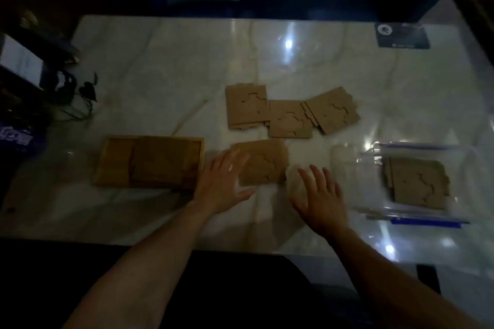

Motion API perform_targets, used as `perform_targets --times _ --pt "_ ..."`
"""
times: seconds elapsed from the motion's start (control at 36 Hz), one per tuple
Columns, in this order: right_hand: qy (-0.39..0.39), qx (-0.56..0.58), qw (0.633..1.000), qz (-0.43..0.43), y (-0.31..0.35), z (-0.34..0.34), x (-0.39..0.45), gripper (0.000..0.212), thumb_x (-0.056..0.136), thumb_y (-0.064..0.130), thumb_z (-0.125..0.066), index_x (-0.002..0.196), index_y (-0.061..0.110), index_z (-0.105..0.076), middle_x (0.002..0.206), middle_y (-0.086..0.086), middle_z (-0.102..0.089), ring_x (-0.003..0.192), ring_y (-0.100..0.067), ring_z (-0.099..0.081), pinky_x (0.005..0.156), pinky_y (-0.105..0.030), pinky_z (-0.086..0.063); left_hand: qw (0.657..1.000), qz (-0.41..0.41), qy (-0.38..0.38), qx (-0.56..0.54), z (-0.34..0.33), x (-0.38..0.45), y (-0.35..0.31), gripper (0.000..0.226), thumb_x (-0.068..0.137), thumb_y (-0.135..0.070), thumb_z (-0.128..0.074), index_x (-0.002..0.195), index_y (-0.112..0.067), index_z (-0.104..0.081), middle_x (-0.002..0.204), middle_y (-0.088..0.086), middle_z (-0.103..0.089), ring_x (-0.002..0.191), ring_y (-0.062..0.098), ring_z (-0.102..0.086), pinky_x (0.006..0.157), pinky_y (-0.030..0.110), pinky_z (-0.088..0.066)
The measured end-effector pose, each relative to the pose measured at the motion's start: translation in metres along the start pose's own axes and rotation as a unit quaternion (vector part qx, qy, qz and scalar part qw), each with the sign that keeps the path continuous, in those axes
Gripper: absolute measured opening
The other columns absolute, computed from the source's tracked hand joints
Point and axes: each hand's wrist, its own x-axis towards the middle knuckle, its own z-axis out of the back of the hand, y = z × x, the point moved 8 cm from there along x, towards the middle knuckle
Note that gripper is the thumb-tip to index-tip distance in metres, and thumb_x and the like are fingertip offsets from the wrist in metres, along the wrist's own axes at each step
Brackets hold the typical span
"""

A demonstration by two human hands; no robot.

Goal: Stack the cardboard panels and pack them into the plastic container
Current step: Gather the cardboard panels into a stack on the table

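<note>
the panels are flat brown cardboard squares with notched edges and jagged cut lines across their faces. three overlapping piles (290, 111) lie mid-worktop. a nearer panel (264, 161) lies just in front of them, and the left hand (223, 184) rests with its fingers (235, 160) spread over that panel's left edge. the right hand (319, 199) is just beside the panel's near right corner, fingers straight and fanned, holding nothing; whether it touches the worktop cannot be told. more panels (419, 181) lie stacked inside the clear plastic container (355, 165) with blue trim, to the right. a wooden tray (107, 160) on the left holds brown pieces.

the worktop (165, 67) is glossy pale marble with light glare. the room is dim; a dark card (402, 35) lies at the far right, a leafy plant (85, 93) at the left edge.
</note>
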Motion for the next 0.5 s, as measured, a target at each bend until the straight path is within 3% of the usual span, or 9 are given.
perform_targets --times 0.22,0.36,0.5 --pt "0.016 0.055 0.997 -0.049 0.002 -0.032 0.012 0.085 0.083 0.077 -0.026 0.151 0.035 0.002 0.163 0.001 0.006 0.149 -0.029 0.010 0.118 -0.059 -0.002 1.000 0.012 0.001 -0.025 -0.026 0.028 0.004 0.097 0.071 -0.081 -0.043 0.148 -0.038 -0.003 0.157 -0.004 -0.005 0.145 0.024 -0.006 0.113 0.048 -0.015" --pt "0.017 0.057 0.995 -0.080 0.002 -0.044 0.015 0.082 0.084 0.077 -0.013 0.152 0.036 0.006 0.162 0.003 0.019 0.146 -0.025 0.024 0.117 -0.058 0.008 1.000 -0.002 -0.012 -0.027 -0.031 0.041 0.005 0.098 0.069 -0.082 -0.044 0.148 -0.038 -0.006 0.158 -0.004 -0.003 0.145 0.025 -0.003 0.111 0.045 -0.007" --pt "0.009 0.037 0.994 -0.105 0.001 -0.048 0.016 0.076 0.086 0.073 -0.010 0.152 0.039 0.009 0.161 0.005 0.023 0.146 -0.023 0.026 0.117 -0.056 0.010 1.000 -0.022 -0.002 -0.002 -0.033 0.051 0.006 0.100 0.067 -0.084 -0.044 0.148 -0.038 -0.008 0.160 0.000 0.000 0.146 0.027 -0.001 0.114 0.048 -0.002"
